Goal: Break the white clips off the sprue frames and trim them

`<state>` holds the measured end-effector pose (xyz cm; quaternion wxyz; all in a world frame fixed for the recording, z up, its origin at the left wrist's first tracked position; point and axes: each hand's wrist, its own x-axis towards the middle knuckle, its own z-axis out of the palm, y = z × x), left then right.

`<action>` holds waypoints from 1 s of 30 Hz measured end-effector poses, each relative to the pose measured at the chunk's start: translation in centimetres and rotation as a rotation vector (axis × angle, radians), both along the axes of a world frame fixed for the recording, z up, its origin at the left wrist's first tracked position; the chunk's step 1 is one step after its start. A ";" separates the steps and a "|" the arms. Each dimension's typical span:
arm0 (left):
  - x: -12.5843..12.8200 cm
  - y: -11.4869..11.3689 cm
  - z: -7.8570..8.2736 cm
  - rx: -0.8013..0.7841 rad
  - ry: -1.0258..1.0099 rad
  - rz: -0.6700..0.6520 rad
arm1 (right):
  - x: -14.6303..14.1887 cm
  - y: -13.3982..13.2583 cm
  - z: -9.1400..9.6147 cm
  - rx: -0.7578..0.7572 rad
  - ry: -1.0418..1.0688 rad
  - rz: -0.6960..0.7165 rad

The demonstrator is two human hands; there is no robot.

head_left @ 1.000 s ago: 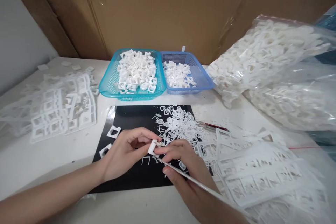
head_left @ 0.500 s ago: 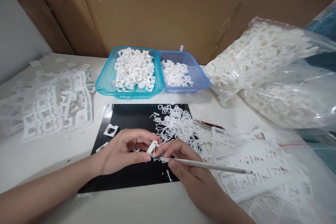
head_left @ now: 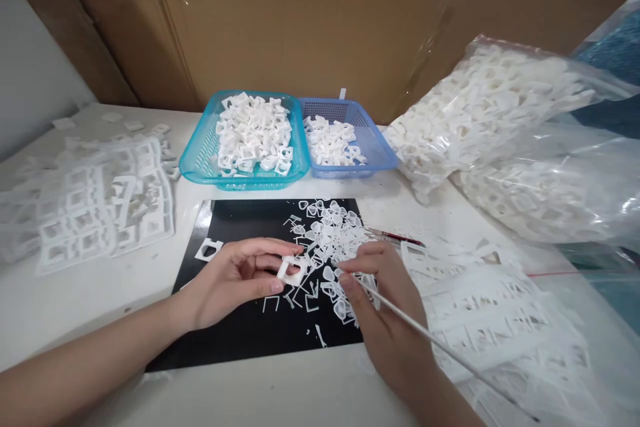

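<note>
Left forearm (head_left: pixel 95 360), bare, extends from the lower left edge; left hand (head_left: pixel 227 280) in a pinch — thumb (head_left: pixel 263 289) below, fingers (head_left: pixel 267 246) bent above. Right hand (head_left: pixel 393 303) stands apart from it, digits drawn together in a pen-like grip — right forearm (head_left: pixel 443 397) partly visible.

No readable text, labels, brands, numbers or signs anywhere.
</note>
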<state>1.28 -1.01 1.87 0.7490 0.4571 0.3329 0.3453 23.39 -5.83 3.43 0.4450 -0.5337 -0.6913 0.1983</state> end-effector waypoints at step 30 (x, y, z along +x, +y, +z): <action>-1.1 1.3 3.6 0.902 0.860 -0.284 | -1.5 -0.1 -0.5 -0.024 0.076 0.137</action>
